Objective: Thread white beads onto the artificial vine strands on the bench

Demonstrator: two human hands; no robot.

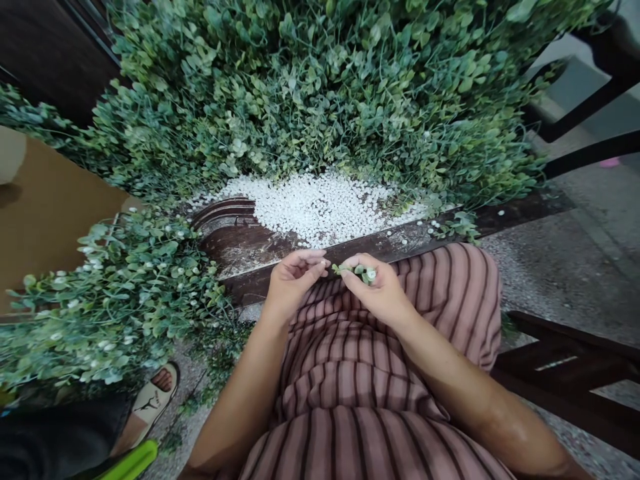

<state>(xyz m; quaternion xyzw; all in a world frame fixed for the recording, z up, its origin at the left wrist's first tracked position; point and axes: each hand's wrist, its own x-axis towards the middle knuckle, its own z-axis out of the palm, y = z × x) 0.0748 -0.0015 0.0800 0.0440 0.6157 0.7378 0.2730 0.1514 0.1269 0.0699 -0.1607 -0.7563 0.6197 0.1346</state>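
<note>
My right hand pinches a small green leafy sprig above my lap, close to the table edge. One white bead shows at the sprig's right end. Just to the left, my left hand has its thumb and fingers drawn together near the sprig's tip; whatever they hold is too small or hidden to make out. Beyond both hands, a heap of small white beads is spread over the dark wooden tabletop.
A large mass of green artificial foliage covers the far side. More sprigs dotted with white pile up at left, beside a brown cardboard piece. Another person's sandalled foot is at lower left. Dark wooden chair parts stand at right.
</note>
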